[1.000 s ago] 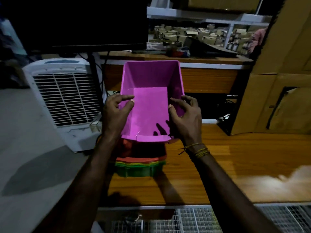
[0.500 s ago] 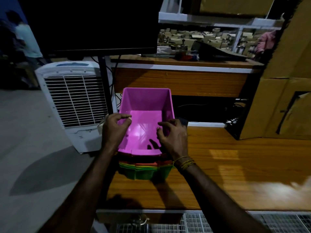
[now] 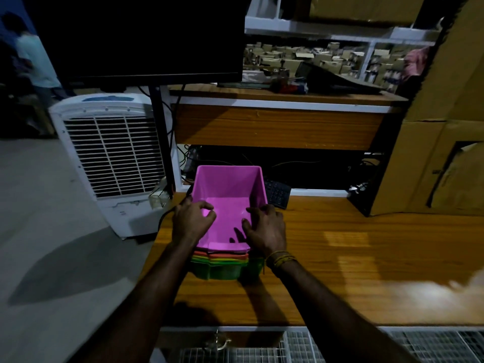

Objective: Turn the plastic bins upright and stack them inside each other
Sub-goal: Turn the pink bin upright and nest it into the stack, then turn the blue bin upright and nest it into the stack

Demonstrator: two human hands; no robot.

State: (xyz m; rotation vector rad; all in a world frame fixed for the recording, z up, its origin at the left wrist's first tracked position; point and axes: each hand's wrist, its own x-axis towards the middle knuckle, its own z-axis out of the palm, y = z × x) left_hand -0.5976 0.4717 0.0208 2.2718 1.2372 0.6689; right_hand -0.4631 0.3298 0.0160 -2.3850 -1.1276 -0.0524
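Note:
A pink plastic bin (image 3: 227,191) stands upright, nested on top of a stack of bins near the left end of the wooden table (image 3: 345,260). Below it show an orange rim (image 3: 222,256) and the green bin (image 3: 217,271) at the bottom of the stack. My left hand (image 3: 192,221) grips the pink bin's left wall, fingers curled over the rim. On the right wall, my right hand (image 3: 265,229) holds on with its thumb inside the bin. The bin's near end is low between my wrists.
A white air cooler (image 3: 112,158) stands on the floor to the left of the table. A black monitor (image 3: 141,35) hangs above, and a dark keyboard (image 3: 276,193) lies just behind the stack. Cardboard boxes (image 3: 445,158) rise at the right. Wire mesh (image 3: 340,348) runs along the front edge.
The pink bin has come down from mid-air and sunk into the stack, with both hands staying on its side walls.

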